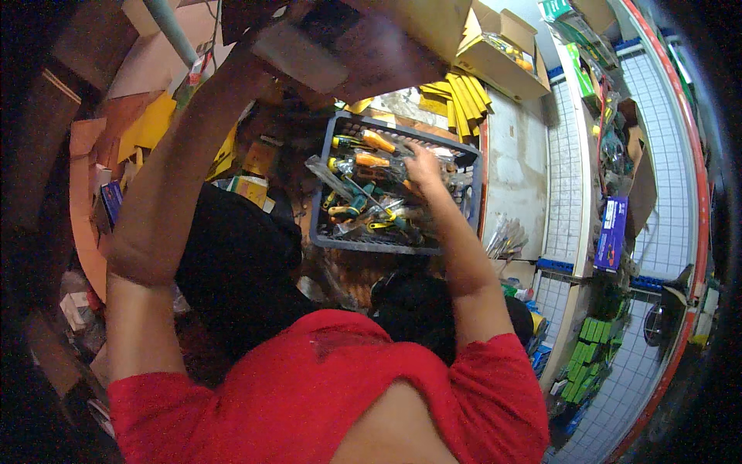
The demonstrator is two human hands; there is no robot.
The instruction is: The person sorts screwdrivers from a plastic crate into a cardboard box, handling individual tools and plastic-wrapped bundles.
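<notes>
— Where is the right hand [423,164]?

— Down in the dark plastic basket [338,241], which sits straight ahead of the person, between their two arms. The hand lies on the packaged screwdrivers [363,161], the ones with orange and yellow handles in clear wrapping. Its fingers are curled over a packet near the basket's far right side.

— Is it gripping the packet, or only resting on it?

— I cannot tell. The fingers bend around the plastic, but the hold itself is hidden under the hand.

— And the left hand [267,66]?

— Raised high, at the upper middle of the view. It is closed around a flat grey box [301,58], holding it up against the brown cardboard above the basket.

— What else lies in the basket?

— More tools in wrappers, some with green and yellow handles [352,207], piled loosely across the bottom.

— And around it?

— A stack of yellow packets [464,97] just behind the basket, an open cardboard carton [502,48] beyond that, and white wire-grid shelving [657,93] running down the right side, with a blue box [612,232] hanging on it.
</notes>
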